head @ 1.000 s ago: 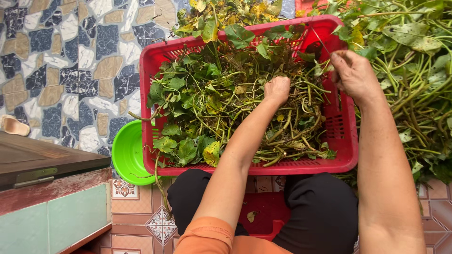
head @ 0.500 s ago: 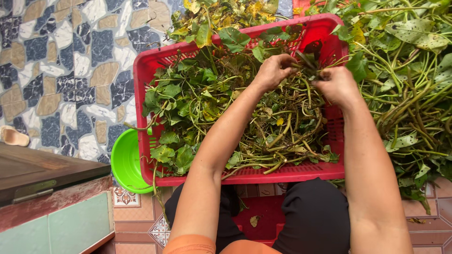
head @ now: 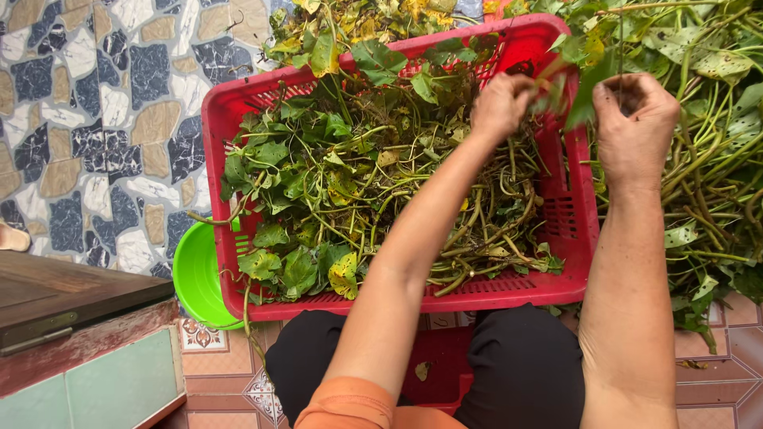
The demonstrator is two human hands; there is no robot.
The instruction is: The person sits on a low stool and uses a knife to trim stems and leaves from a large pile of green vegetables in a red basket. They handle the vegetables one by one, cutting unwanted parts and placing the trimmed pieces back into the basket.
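A patterned stone floor [head: 95, 119] carries a heap of loose green vines [head: 707, 159] along its right edge and, beside it, a red crate [head: 238, 262] filled with leafy stems [head: 350, 191], seen from above the seated person's knees. A green basin [head: 195, 274] sits half tucked under the crate's near left corner, and a dark wooden lid [head: 71, 298] covers a box at the floor's near left edge. Both arms reach to the crate's far right corner. The left hand [head: 501, 103] hovers over the crate's far right interior, its grip pinched shut on a leafy sprig [head: 568, 91] that spans the crate's right rim. The right hand [head: 636, 119] is just outside that rim, above the heap, fingers curled closed on the same sprig's stem end. The two hands are near each other but not touching, the sprig blurred between them above the rim.
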